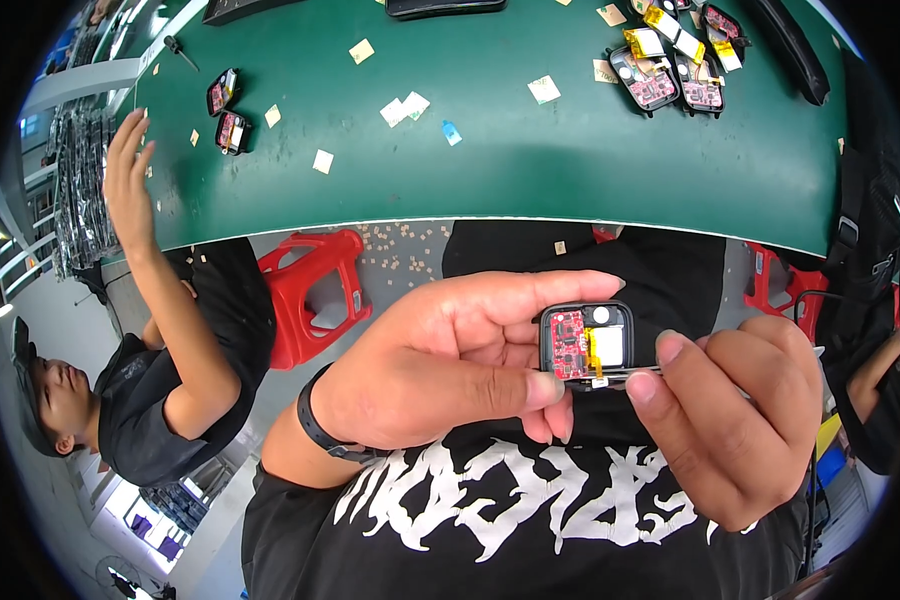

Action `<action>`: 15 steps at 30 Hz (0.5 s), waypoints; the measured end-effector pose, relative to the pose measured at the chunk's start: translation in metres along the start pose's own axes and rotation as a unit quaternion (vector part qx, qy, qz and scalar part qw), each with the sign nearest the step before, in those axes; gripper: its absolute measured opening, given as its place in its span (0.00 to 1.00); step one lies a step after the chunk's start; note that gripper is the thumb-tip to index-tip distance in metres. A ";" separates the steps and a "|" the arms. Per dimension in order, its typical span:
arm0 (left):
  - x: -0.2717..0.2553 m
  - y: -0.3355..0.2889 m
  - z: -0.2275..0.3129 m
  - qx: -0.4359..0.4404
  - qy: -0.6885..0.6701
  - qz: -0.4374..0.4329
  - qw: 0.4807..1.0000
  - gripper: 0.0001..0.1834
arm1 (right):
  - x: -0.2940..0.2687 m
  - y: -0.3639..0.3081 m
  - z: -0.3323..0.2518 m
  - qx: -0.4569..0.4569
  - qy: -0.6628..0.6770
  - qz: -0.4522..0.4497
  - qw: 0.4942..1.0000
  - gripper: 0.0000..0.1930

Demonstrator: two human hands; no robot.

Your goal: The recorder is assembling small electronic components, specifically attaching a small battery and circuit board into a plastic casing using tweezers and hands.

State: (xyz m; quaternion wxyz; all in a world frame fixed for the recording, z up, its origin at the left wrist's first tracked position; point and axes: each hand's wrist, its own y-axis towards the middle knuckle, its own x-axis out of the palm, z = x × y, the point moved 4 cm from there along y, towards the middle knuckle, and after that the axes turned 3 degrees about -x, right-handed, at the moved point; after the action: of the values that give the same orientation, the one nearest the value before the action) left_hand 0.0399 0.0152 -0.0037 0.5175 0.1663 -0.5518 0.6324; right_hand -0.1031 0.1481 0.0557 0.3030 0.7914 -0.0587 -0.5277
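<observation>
My left hand (420,365) grips a small open black device housing (545,345) by its edges, with the thumb along the lower side. Inside it sit a red circuit board (568,335), a silver-white battery with yellow tape (610,346) and a round light part above the battery. My right hand (750,410) pinches slim metal tweezers (625,372) between thumb and fingertips. Their tips reach the housing's lower edge, by a tiny white connector (599,382). Whether the tips hold anything is too small to tell.
Beyond my hands stands a green table (370,190) with scattered paper squares (361,51). Several open housings (650,82) with loose batteries lie at its far right, two more (232,132) at the left. A co-worker (170,370) sits left, arm raised, near a red stool (315,295).
</observation>
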 end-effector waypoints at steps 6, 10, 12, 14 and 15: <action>-0.001 0.002 -0.001 0.008 -0.001 -0.003 1.000 0.34 | -0.004 -0.004 -0.001 -0.003 -0.002 -0.015 1.000 0.16; 0.000 0.002 -0.002 0.005 -0.001 0.004 1.000 0.35 | -0.001 -0.002 -0.003 -0.013 -0.009 -0.016 1.000 0.14; 0.000 0.001 -0.001 0.003 0.000 0.005 1.000 0.35 | 0.000 -0.001 -0.004 -0.015 -0.008 -0.017 1.000 0.14; 0.000 0.001 -0.001 0.000 0.002 0.008 1.000 0.35 | 0.001 -0.001 -0.005 -0.019 -0.022 -0.013 0.999 0.13; 0.000 0.001 -0.001 0.002 0.006 0.007 1.000 0.35 | 0.000 0.000 -0.006 -0.020 -0.022 -0.013 0.999 0.13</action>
State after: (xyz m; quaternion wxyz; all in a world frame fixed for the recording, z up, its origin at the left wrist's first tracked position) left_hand 0.0389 0.0161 -0.0047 0.5155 0.1597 -0.5490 0.6382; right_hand -0.0980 0.1504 0.0567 0.3104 0.7742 -0.0446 -0.5499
